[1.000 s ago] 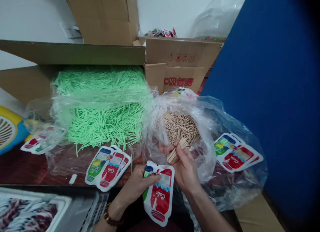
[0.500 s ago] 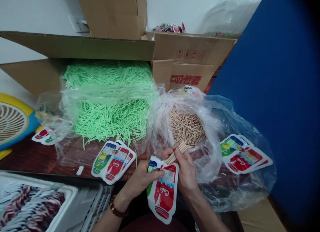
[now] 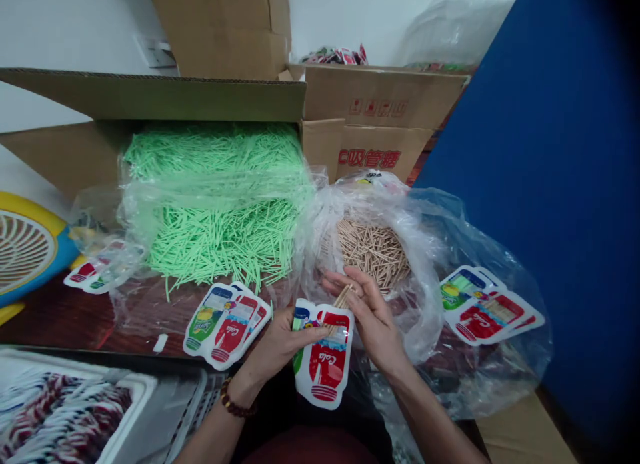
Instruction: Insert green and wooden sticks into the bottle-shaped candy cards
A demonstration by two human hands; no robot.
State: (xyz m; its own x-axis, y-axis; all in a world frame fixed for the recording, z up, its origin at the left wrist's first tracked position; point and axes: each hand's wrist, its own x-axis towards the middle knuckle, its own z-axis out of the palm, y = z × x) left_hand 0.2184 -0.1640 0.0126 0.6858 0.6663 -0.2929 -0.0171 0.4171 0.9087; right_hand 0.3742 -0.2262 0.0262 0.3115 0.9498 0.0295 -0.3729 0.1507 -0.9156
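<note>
My left hand (image 3: 283, 344) grips a bottle-shaped pouch (image 3: 329, 371) by its upper left side, thumb across the front. The pouch bears a red Cola print and a strip of green, with pale green sticks behind its left window. A small bundle of thin tan sticks (image 3: 344, 296) pokes out of the pouch's top, their lower ends showing through the Cola window. My right hand (image 3: 373, 314) has its thumb and fingers around the upper ends of these sticks. Just behind it, a clear plastic bag (image 3: 423, 304) holds a heap of tan sticks (image 3: 373, 251).
Pale green sticks (image 3: 225, 237) spill from a lined cardboard box (image 3: 200, 94). Printed pouches lie in a left stack (image 3: 225, 324) and a right stack (image 3: 490, 304). A white foam box (image 3: 143, 384) of pouches, a yellow-blue fan (image 3: 30, 244) and a blue panel (image 3: 525, 171) flank me.
The tan sticks have gone down from above the pouch into its top. My right hand's fingers have loosened and stretched out, and the pouch has risen slightly.
</note>
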